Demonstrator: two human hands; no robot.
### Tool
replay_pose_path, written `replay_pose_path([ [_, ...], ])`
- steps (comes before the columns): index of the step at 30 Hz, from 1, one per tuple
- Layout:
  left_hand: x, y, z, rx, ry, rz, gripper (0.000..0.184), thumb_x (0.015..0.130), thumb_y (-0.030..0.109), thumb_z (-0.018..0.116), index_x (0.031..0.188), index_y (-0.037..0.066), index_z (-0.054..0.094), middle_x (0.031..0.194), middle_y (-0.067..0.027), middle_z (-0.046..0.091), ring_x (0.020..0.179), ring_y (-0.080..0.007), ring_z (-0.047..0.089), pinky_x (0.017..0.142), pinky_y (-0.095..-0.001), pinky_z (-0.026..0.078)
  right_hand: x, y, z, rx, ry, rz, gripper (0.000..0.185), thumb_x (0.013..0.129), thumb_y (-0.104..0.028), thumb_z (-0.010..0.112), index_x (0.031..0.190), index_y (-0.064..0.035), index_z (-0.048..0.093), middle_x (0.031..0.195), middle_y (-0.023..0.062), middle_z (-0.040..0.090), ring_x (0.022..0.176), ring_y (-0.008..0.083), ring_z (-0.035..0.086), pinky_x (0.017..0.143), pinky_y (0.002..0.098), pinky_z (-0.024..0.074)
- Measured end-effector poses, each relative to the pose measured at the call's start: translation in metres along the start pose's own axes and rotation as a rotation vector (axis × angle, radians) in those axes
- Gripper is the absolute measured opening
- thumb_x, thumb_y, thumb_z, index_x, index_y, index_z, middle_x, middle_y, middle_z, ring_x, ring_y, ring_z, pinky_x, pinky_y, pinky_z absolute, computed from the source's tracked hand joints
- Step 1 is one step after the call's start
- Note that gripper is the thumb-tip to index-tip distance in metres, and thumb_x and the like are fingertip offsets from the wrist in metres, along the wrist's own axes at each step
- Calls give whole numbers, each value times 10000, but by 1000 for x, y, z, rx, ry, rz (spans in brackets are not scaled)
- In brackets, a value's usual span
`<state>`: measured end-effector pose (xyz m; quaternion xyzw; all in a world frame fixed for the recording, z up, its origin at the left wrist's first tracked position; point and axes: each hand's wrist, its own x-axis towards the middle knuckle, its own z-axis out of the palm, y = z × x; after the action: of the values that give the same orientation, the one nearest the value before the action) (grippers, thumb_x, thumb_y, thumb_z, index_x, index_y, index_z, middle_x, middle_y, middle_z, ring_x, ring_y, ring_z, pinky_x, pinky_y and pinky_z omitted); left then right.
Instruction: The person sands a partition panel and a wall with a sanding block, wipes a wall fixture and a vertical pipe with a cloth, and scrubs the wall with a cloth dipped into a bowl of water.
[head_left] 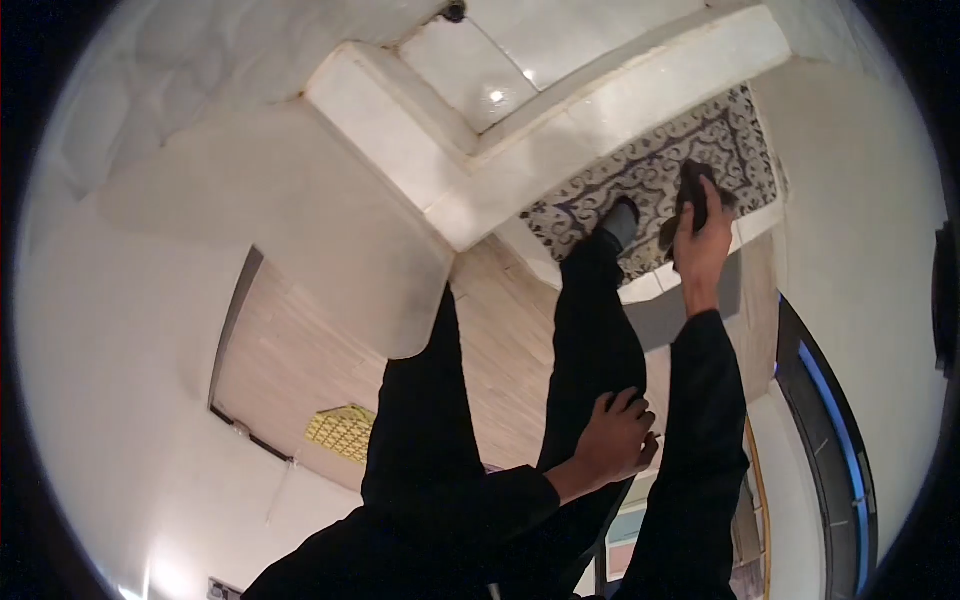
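The right hand (705,242) pinches a dark thing (692,182), likely for steadiness, above the patterned mat (655,165); the left hand (612,441) spreads loosely.

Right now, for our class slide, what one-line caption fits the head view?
Right hand holds a dark object above a scroll-patterned mat; left hand is near the black trousers.

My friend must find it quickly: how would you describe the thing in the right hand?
Find the patterned mat beside the white ledge. Over it, the right hand holds a dark object. Unlike the mat, it looks plain and almost black.
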<state>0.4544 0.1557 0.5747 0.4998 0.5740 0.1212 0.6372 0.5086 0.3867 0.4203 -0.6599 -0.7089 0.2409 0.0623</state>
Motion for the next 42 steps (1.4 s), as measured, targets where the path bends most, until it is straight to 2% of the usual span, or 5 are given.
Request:
replay_pose_path([
  [9, -16, -39, 53, 50, 207, 128, 575, 886, 386, 637, 1376, 94, 559, 1382, -155, 559, 1347, -343, 441, 1105, -565, 321, -54, -203, 56, 21, -887, -561, 503, 837, -90, 687, 1322, -189, 602, 1040, 179, 603, 957, 410, 628, 825, 472, 523],
  [20, -33, -46, -9, -71, 227, 36, 223, 818, 248, 644, 938, 69, 703, 1077, -79, 663, 1166, -284, 545, 999, -500, 392, -1, -13, -15, -346, -226, 140, 515, 851, -166, 667, 1357, -121, 583, 1086, 229, 682, 1070, 420, 638, 901, 506, 510],
  [28, -74, -71, -15, 18, 338, 161, 220, 851, 217, 618, 984, 66, 706, 1163, -96, 653, 1152, -301, 563, 904, -507, 427, -169, -59, -143, -341, 314, -69, 426, 920, -100, 616, 1341, -48, 574, 1245, 220, 647, 1145, 414, 603, 979, 465, 479],
  [32, -124, -90, -62, 74, 200, 296, 420, 897, 201, 614, 1299, 82, 585, 1314, -141, 594, 1217, -341, 545, 970, -504, 446, -253, -90, -178, 134, -391, 70, 449, 833, -62, 665, 1280, -49, 624, 1257, 215, 653, 1207, 360, 609, 1044, 425, 457],
  [42, -323, -97, -228, -45, 343, 555, 511, 900, 253, 712, 1335, 39, 547, 1186, -197, 646, 1108, -366, 631, 921, -426, 504, -373, -350, -245, 1115, -628, -97, 569, 765, 21, 809, 1264, -34, 541, 1119, 62, 655, 1076, 184, 638, 926, 349, 510],
])
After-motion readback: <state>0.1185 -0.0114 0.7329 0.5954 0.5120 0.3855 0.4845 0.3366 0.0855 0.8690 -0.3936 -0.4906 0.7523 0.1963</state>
